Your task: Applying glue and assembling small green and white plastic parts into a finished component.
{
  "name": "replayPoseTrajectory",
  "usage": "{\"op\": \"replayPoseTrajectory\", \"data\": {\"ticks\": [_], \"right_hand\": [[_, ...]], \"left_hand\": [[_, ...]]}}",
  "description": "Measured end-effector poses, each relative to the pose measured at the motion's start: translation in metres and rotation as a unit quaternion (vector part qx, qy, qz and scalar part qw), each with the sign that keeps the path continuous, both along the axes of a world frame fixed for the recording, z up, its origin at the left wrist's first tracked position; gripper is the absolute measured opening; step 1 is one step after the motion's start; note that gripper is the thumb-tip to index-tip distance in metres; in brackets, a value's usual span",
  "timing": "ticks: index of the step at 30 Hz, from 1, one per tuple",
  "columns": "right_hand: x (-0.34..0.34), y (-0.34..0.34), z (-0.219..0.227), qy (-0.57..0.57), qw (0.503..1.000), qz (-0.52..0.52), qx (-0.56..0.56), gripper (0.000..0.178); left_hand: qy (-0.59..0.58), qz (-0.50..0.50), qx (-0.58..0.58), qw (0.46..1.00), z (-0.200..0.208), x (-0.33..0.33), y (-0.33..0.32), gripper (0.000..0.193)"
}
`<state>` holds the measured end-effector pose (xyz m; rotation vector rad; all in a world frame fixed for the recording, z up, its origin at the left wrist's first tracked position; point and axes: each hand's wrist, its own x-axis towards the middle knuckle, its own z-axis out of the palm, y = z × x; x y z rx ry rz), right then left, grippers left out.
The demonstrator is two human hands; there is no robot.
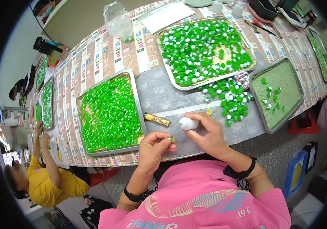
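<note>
My left hand [152, 148] pinches a small green and white piece [170, 138] between thumb and fingertips, just above the table's near edge. A white squeeze bottle [188, 123] is gripped in my right hand [210, 134], its narrow tip pointing left toward that piece. Between the hands and the left tray lies a gold-patterned lighter [157, 119]. To the left, a metal tray [136, 100] is full of small green pieces with white spots. A loose heap of green and white round pieces [233, 100] rests on the grey cloth beyond my right hand.
A larger tray [166, 72] of green and white balls stands at the back. Another tray [253, 88], green-lined, holds several pieces at right. A plastic bag [117, 21], white sheet [167, 17] and pliers [261, 27] lie farther off. A person in yellow [54, 183] works at left.
</note>
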<state>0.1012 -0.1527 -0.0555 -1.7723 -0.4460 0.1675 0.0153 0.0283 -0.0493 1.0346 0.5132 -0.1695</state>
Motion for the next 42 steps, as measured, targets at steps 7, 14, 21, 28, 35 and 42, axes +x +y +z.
{"op": "replayPoseTrajectory", "data": {"ticks": [7, 14, 21, 28, 35, 42], "right_hand": [[0.009, -0.001, 0.014, -0.098, 0.994, -0.041, -0.025, 0.032], [0.049, -0.025, 0.008, -0.268, 0.937, -0.086, -0.207, 0.021], [0.037, -0.023, 0.012, -0.191, 0.963, -0.086, -0.166, 0.016], [-0.016, -0.031, 0.043, 0.129, 0.988, 0.076, 0.038, 0.015], [-0.034, -0.030, 0.036, 0.195, 0.970, 0.101, 0.107, 0.017], [-0.038, -0.038, 0.030, 0.159, 0.978, 0.119, 0.067, 0.017]], "left_hand": [[-0.005, 0.006, -0.007, 1.000, 0.002, 0.001, -0.001, 0.008], [-0.016, -0.018, -0.031, 0.999, 0.002, 0.002, -0.005, 0.012], [-0.042, -0.024, -0.037, 0.998, 0.003, -0.003, -0.007, 0.015], [-0.015, -0.043, -0.050, 0.998, 0.007, -0.008, -0.017, 0.017], [-0.017, -0.060, -0.049, 0.997, 0.010, -0.016, -0.027, 0.019], [-0.022, -0.060, -0.044, 0.997, 0.009, -0.022, -0.034, 0.019]]}}
